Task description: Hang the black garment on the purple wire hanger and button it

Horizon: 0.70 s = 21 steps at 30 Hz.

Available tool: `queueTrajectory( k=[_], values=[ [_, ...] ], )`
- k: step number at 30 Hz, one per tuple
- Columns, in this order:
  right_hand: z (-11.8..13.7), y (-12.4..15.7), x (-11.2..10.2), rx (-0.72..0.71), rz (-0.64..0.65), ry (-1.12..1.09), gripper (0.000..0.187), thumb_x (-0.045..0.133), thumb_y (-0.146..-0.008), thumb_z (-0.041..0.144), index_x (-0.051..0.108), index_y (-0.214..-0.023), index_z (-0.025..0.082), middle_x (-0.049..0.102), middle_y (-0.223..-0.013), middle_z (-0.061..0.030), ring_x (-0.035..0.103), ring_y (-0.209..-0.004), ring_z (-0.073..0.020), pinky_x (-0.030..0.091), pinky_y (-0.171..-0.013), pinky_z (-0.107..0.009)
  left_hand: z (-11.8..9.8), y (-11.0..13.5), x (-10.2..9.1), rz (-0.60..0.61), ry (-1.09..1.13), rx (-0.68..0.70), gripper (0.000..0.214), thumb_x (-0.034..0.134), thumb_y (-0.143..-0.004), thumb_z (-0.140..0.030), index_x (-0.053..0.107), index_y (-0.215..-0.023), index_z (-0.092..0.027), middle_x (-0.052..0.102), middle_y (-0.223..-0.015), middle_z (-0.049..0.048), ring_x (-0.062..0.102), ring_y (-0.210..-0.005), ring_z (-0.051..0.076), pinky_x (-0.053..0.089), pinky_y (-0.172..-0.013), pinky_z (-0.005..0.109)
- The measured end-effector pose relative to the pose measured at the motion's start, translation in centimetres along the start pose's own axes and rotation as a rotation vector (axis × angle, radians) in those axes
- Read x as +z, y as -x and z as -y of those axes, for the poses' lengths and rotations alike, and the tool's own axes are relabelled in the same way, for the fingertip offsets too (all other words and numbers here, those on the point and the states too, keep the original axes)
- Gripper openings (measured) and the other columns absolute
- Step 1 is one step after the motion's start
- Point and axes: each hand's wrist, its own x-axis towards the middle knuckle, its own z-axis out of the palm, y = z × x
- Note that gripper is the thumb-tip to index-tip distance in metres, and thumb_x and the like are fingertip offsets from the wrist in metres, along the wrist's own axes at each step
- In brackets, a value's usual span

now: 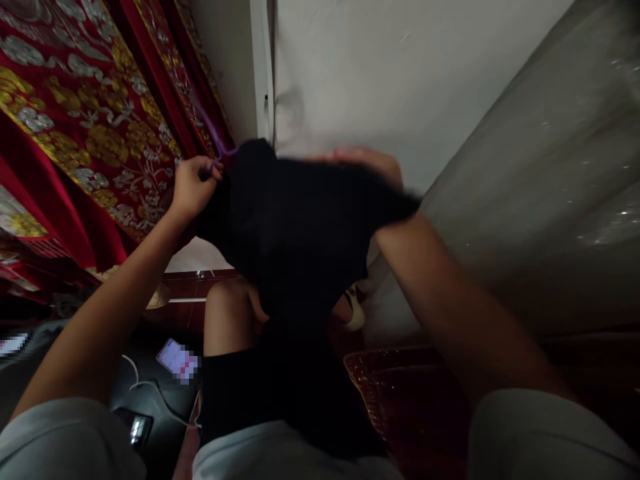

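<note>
A black garment hangs in front of me, draped down toward my lap. My left hand is closed in a pinch on a thin purple hanger at the garment's upper left corner. My right hand reaches over the garment's top edge; its fingers are blurred and partly hidden behind the cloth, and they seem to grip the fabric.
A red curtain with gold and silver flowers hangs at the left. A white wall is straight ahead and a grey surface slopes at the right. A phone with a white cable lies by my bare knee.
</note>
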Motion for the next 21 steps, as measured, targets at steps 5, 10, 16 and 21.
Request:
queueTrajectory(
  k=[5,10,16,21],
  values=[
    [-1.7,3.5,3.1,0.202,0.562,-0.5,0.024,0.057,-0.094,0.028,0.074,-0.107,0.017,0.077,-0.083,-0.0063,0.074,-0.074,-0.0186,0.064,-0.079,-0.037,-2.1,3.2,0.5,0.068,-0.038,0.143,0.006,0.059,-0.082,-0.014,0.061,-0.076,-0.017,0.063,-0.128,0.0106,0.065,-0.113,0.022,0.053,-0.105,0.044],
    [-4.1,6.7,7.9,0.014,0.641,-0.153,0.099,0.082,-0.065,0.021,0.041,-0.155,0.016,0.05,-0.153,-0.0235,0.052,-0.14,-0.0395,0.045,-0.116,-0.058,-5.4,4.8,2.3,0.075,-0.022,0.312,0.025,0.061,-0.091,-0.029,0.063,-0.114,-0.019,0.046,-0.151,0.0143,0.041,-0.147,0.034,0.039,-0.12,0.053],
    [-4.8,9.2,8.9,-0.203,0.463,-0.112,0.074,0.07,-0.073,0.02,0.05,-0.144,0.012,0.055,-0.144,-0.0237,0.053,-0.137,-0.0373,0.045,-0.115,-0.054,-8.6,7.1,4.0,0.248,0.106,0.252,0.041,0.061,-0.095,-0.046,0.055,-0.129,-0.022,0.033,-0.164,0.0156,0.051,-0.139,0.035,0.051,-0.109,0.05],
    [-3.5,10.8,4.5,-0.38,0.189,-0.282,0.029,0.048,-0.087,0.012,0.072,-0.097,0.026,0.072,-0.098,-0.007,0.068,-0.09,-0.0226,0.056,-0.082,-0.04,-7.7,7.9,3.0,0.259,0.276,0.119,0.04,0.061,-0.089,-0.027,0.056,-0.129,-0.022,0.058,-0.144,0.015,0.066,-0.122,0.027,0.057,-0.103,0.045]
  ],
)
